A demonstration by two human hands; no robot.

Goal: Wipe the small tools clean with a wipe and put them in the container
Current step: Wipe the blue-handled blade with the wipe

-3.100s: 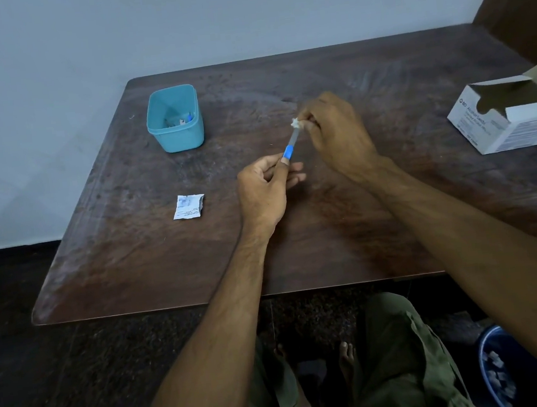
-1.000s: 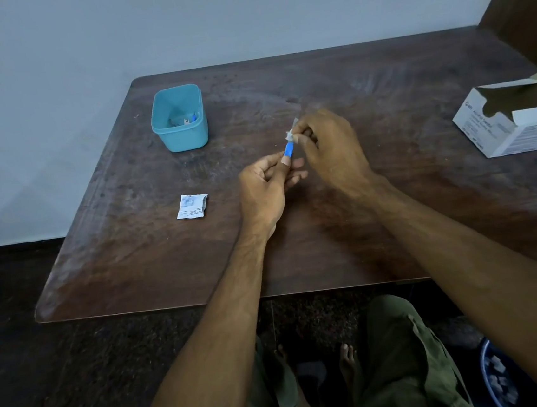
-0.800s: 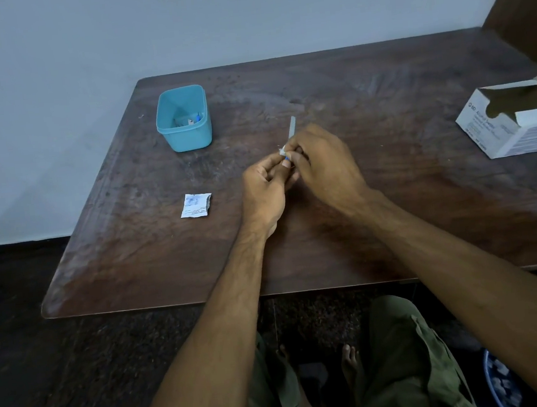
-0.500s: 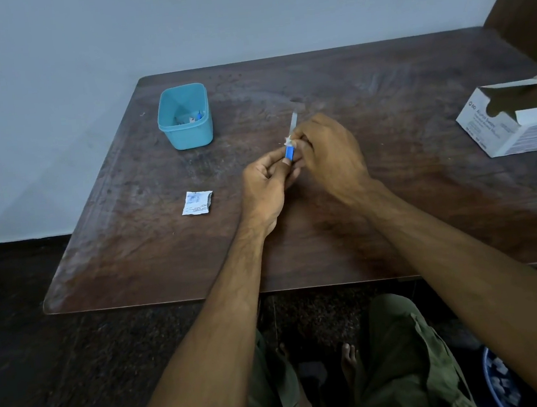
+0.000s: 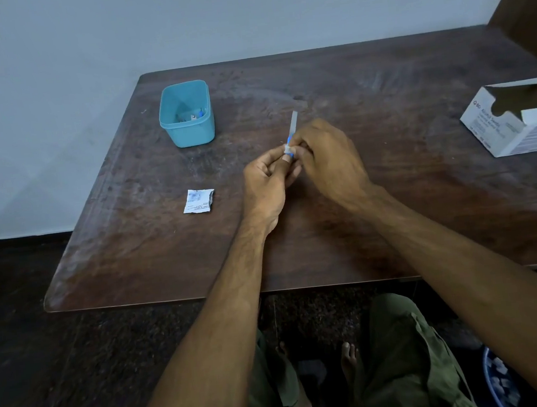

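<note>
Wiping stage of one small tool, seen from above my own arms. My left hand (image 5: 266,183) pinches the blue lower end of a slim small tool (image 5: 293,127), whose pale shaft points up and away from me over the desk (image 5: 410,208). My right hand (image 5: 328,157) is curled in against the left and pinches a small white wipe (image 5: 287,149) around the tool just above the blue part; the two hands touch at the fingertips. Ahead of my left hand and off to its outer side, well apart, stands the teal container (image 5: 186,115), open-topped, with a few small pieces lying at its bottom, one showing blue; I judge these to be tools already cleaned and put away, though they are too small to identify. Nearer my left hand, on that same outer side, lies a torn white sachet (image 5: 198,201), flat on the desk, probably the wipe's wrapper. Far out beyond my right hand sits an opened white carton (image 5: 517,124). By my judgement the task is partly done: some tools are stored, this one is being wiped and is not yet in the container, and how many more remain cannot be told.
</note>
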